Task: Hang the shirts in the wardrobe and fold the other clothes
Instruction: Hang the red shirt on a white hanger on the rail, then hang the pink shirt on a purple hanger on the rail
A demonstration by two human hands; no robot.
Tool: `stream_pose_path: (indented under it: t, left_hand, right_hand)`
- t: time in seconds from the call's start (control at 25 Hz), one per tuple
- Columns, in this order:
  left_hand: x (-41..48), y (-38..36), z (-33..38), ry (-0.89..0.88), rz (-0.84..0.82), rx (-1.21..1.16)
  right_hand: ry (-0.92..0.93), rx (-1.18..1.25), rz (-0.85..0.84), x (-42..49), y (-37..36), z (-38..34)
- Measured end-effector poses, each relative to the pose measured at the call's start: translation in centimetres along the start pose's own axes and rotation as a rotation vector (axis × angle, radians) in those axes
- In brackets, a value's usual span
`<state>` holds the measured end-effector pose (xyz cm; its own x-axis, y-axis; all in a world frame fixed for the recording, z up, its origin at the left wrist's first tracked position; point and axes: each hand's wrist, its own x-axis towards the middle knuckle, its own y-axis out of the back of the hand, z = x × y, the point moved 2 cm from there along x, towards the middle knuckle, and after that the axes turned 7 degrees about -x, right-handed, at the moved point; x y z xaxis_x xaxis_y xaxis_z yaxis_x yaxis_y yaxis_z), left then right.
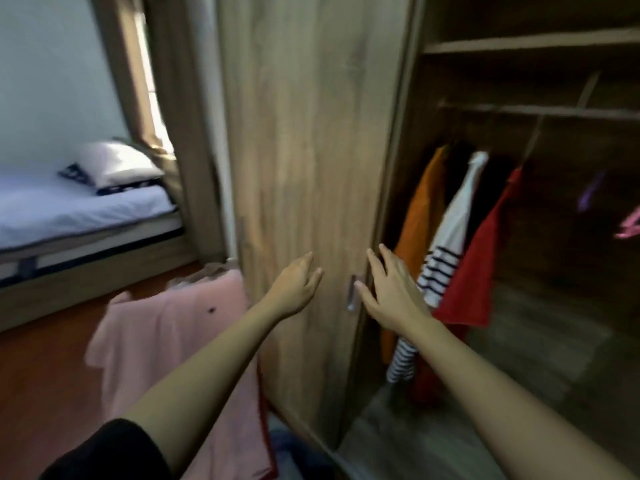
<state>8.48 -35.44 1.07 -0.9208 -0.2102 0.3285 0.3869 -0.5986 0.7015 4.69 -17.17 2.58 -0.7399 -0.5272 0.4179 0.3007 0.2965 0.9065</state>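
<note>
A: Shirts in wardrobe (519, 46), right compartment, on the rail (540, 110): orange shirt (420, 209), white striped shirt (450, 233), red shirt (479, 258), side by side, touching.

B: Other clothes?

A: Pink garment (166, 344) draped low at left, beside the wardrobe door (311, 150). What's under it, can't tell. Blurry.

B: Hands?

A: Left hand (296, 285) flat against door face, fingers loosely spread, holding nothing. Right hand (391, 292) at door edge, just beside metal handle (352, 292), fingers (375, 265) wide, empty. Overlaps the striped shirt's hem in view; contact unclear.

B: Hangers?

A: Purple hanger (590, 194) and pink hanger (628, 228) far right, bare, motion-blurred.

B: Background?

A: Bed (69, 209) with white pillow (117, 162) far left, well apart. Reddish floor (41, 375) below.
</note>
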Motion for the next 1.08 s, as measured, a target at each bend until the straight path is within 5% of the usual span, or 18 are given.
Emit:
stream_pose_path:
  t: [0.32,0.48,0.88,1.08]
  left_hand:
    - [-10.3,10.0,-19.4,0.328,0.139,0.174]
    - [-9.8,11.9,-27.9,0.319,0.083,0.302]
    - [-5.1,7.3,-40.6,0.291,0.062,0.523]
    - [-5.4,6.3,-42.1,0.234,0.106,0.545]
  right_hand:
    - [0.280,0.230,-0.269,4.7,-12.2,-18.5]
    - [0.286,0.309,-0.309,11.3,-18.8,-24.3]
    - [0.242,0.161,-0.407,26.3,-30.7,-29.9]
    - [0.328,-0.137,-0.650,28.7,-33.3,-32.3]
